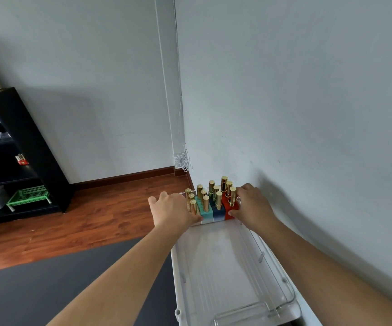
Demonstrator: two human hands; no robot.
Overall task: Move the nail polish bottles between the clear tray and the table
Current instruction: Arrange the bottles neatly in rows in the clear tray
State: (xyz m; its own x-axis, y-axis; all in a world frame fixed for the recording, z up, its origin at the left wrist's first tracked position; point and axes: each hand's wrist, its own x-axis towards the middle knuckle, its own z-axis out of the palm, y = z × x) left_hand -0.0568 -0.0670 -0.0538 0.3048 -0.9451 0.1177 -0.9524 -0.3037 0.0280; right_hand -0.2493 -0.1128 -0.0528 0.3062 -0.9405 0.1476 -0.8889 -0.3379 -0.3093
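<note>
Several nail polish bottles (213, 208) with gold caps stand packed in rows at the far end of the clear tray (289, 295). Their bodies are teal (206, 214), navy (218, 214) and red (228, 209). My left hand (174, 208) presses against the left side of the group, thumb at the front corner, and hides the leftmost bottles' bodies. My right hand (252, 205) clasps the right side, thumb on the red bottle. The near part of the tray holds nothing. The tray lies on a narrow white table (310, 311).
A wall runs close along the table's right side. A coil of white cable (182, 161) hangs in the corner behind the bottles. To the left, below, are wood floor, a grey mat (72, 278) and a black shelf (25, 149) with a green basket (29, 196).
</note>
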